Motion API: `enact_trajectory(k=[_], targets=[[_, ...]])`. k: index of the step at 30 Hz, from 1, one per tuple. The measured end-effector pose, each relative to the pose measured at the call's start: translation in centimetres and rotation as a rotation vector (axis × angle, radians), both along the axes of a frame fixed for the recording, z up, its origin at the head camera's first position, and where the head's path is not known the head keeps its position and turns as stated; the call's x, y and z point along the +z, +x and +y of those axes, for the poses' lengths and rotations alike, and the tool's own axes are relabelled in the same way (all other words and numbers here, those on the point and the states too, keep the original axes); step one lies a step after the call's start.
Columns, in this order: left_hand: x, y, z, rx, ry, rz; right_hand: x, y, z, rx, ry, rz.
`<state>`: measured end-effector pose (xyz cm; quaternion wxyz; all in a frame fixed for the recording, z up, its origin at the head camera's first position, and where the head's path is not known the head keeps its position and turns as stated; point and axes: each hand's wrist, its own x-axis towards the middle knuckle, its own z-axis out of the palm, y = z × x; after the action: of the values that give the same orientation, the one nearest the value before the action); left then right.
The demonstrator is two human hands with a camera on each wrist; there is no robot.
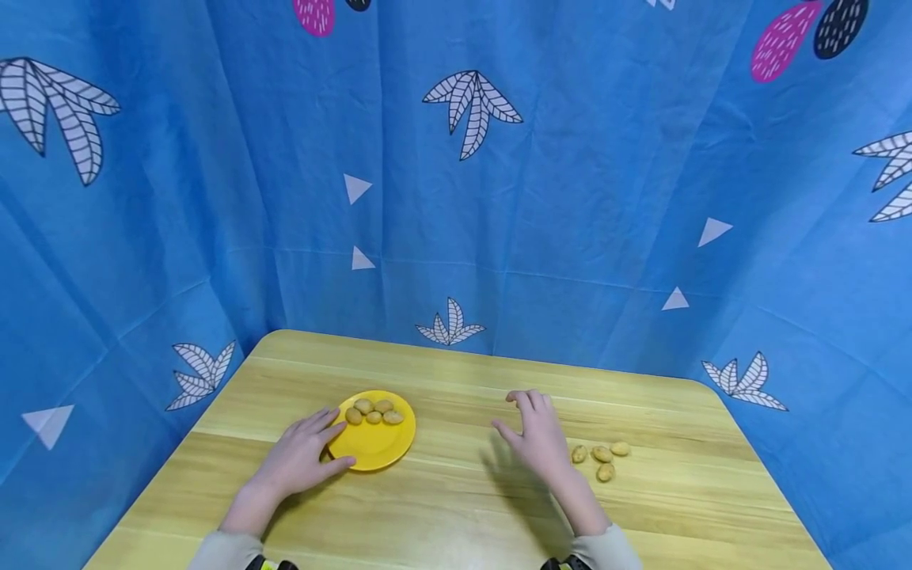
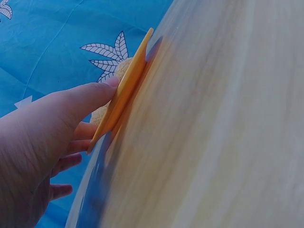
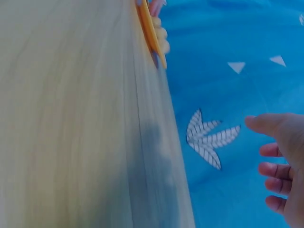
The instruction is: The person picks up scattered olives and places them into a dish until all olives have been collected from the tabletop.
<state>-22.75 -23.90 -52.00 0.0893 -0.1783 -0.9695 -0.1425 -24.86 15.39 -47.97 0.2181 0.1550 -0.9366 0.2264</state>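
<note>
A round yellow plate (image 1: 374,453) lies on the left part of the table, with several small tan potatoes (image 1: 364,406) grouped toward its far side. My left hand (image 1: 302,455) rests at the plate's left edge, fingers spread. In the left wrist view, the thumb (image 2: 97,92) lies on the rim and the other fingers reach behind the plate. To the right, my right hand (image 1: 539,439) hovers over the table, thumb and fingers apart, holding nothing. Several loose potatoes (image 1: 602,454) lie on the table just right of that hand's wrist; part of the group may be hidden behind it.
The light wooden table (image 1: 442,507) has rounded far corners. A blue curtain (image 1: 456,206) printed with leaves and triangles hangs behind it and along both sides. The right hand casts a shadow on the tabletop.
</note>
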Motion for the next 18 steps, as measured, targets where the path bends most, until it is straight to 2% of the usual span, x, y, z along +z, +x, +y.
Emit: enact_trajectory(k=[9, 18], targets=[[0.0, 0.1, 0.3, 0.000, 0.013, -0.013, -0.7, 0.7, 4.0, -0.102, 0.020, 0.031], [0.1, 0.0, 0.2, 0.005, 0.015, -0.004, -0.9, 1.3, 6.9, -0.139, 0.048, 0.015]])
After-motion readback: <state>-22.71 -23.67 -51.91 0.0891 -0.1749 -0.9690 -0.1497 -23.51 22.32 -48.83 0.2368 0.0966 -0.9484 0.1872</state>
